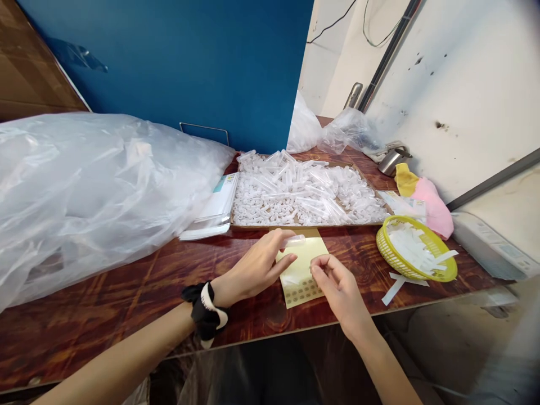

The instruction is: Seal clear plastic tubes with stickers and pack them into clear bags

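In the head view, the left hand (259,263) is over the far part of a sheet (301,267), with a clear tube (295,241) at its index fingertip. Thumb and index finger stand apart there; I cannot tell whether the tube is gripped or only pressed down by the fingers. The right hand (338,287) is at the sheet's right edge, thumb and index finger pressed together at the tips (anything tiny between them is too small to make out). The sheet is pale yellow and lies on the table (139,320), its near end marked with rows of small round dots (300,295). A band (207,309), black and white, circles the left wrist.

Just beyond the sheet is a shallow tray (310,226), heaped with clear tubes (282,174) lying at many angles. Papers (213,208) are stacked just left of it, beside a big plastic bag (101,185). To the right of the hands is a yellow basket (382,247) holding white strips (407,244); some strips stick out past its rim, and others lie on the table beneath it. Farther back are a pink cloth (432,208) and a metal cup (392,162), near the wall (476,90). A blue panel (181,62) stands behind the tray.
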A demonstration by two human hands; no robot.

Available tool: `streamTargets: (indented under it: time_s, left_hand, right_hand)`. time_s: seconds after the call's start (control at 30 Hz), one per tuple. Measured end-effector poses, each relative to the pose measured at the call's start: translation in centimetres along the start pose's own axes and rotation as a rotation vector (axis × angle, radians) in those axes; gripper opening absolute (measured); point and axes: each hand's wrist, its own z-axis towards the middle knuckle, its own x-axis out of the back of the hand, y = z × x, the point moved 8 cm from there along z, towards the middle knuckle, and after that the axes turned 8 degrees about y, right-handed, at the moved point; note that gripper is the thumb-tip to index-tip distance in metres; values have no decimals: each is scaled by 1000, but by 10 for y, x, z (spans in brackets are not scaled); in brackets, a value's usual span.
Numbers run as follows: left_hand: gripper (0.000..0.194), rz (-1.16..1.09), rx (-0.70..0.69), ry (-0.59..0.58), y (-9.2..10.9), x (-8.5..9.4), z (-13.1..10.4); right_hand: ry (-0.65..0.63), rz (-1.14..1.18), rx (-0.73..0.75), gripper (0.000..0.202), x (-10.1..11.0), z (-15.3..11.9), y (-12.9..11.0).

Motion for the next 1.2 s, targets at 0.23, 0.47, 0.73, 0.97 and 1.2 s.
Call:
streamTargets:
  time_s: [0.23,0.47,0.73,0.97,1.2]
  left_hand:
    - [18,57,-77,28,7,2,1]
    - [18,74,-141,27,10,1,1]
    - [21,91,-264,23,14,3,-3]
    - [23,64,-229,38,16,6,-1]
    - [22,287,-166,-5,-10,28,17]
  right_hand:
    - [148,385,-2,16,-8,16,-22]
    - [133,385,-24,16,-12,16,-17]
    - [-113,666,-209,20,-27,16,-6]
    - [-160,755,-180,17,-33,17,-6]
    - [-186,409,-69,29,-13,54,-7]
